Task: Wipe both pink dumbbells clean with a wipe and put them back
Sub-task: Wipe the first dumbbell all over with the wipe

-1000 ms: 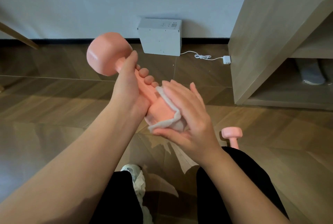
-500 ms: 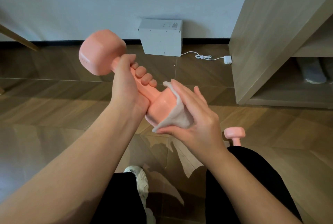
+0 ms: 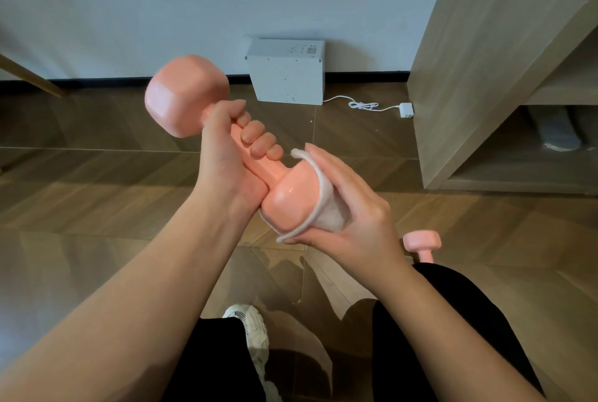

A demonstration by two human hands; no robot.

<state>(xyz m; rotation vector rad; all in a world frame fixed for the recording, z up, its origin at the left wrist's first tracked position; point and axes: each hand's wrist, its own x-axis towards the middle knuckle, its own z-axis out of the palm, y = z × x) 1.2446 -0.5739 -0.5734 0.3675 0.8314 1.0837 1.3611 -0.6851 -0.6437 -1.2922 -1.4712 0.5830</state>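
Your left hand [image 3: 226, 155] grips the bar of the held dumbbell [image 3: 186, 94], fingers curled over it; the far head rises past your thumb toward the wall. Your right hand [image 3: 352, 217] cups the wipe [image 3: 330, 214] against the near head, just beyond your left little finger. The second dumbbell [image 3: 421, 241] stands upright on the floor [image 3: 97, 207] just behind your right wrist, its lower part hidden by your leg. Beyond your left fingertips, a white box [image 3: 286, 71] and its cable [image 3: 362, 106] lie by the wall. A wooden cabinet [image 3: 469, 62] stands well beyond your right fingertips [image 3: 315, 152].

left hand [image 3: 223, 159] curled round dumbbell [image 3: 184, 94] handle, right hand [image 3: 359, 210] cupping wipe [image 3: 330, 217], forearms angled inward
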